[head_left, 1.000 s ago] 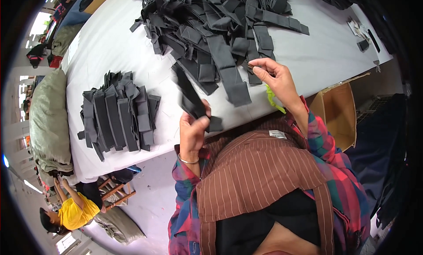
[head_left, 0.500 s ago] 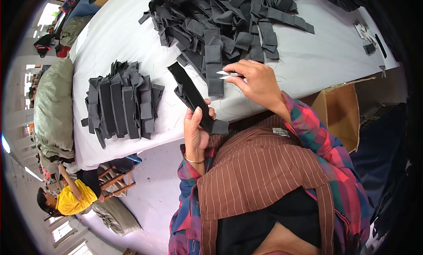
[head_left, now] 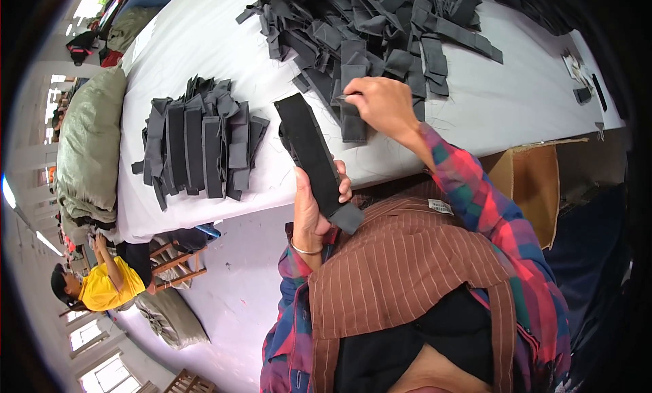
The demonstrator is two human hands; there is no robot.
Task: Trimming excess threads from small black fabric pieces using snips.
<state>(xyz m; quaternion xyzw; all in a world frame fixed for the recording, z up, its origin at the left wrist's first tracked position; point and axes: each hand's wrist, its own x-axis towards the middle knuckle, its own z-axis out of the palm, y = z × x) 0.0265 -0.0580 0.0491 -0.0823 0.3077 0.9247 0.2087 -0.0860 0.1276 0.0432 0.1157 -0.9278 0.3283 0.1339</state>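
A black fabric strip (head_left: pixel 309 145) with a folded grey end is gripped in my left hand (head_left: pixel 316 213), thumb on one side and fingers round the other. It slants up over the table's front edge. My right hand (head_left: pixel 386 106) is closed on small thread snips, whose pale blades are mostly hidden now. That hand hovers at the near edge of a large heap of dark grey fabric strips (head_left: pixel 380 26), by a strip (head_left: pixel 354 125) hanging toward me. Left of my left hand lies a smaller stack of similar strips (head_left: pixel 193 145), laid roughly side by side.
White cloth covers the table (head_left: pixel 272 227), with loose threads on it. An open cardboard box (head_left: pixel 536 189) stands below its right edge. Bulky grey-green sacks (head_left: pixel 92 145) line the left side. A person in yellow (head_left: pixel 112 284) sits beyond, near a wooden stool (head_left: pixel 178 267).
My right hand has moved up toward the heap, and the snips' blades show less. The strip in my left hand has turned its broad black face more toward me. The whole view has shifted slightly.
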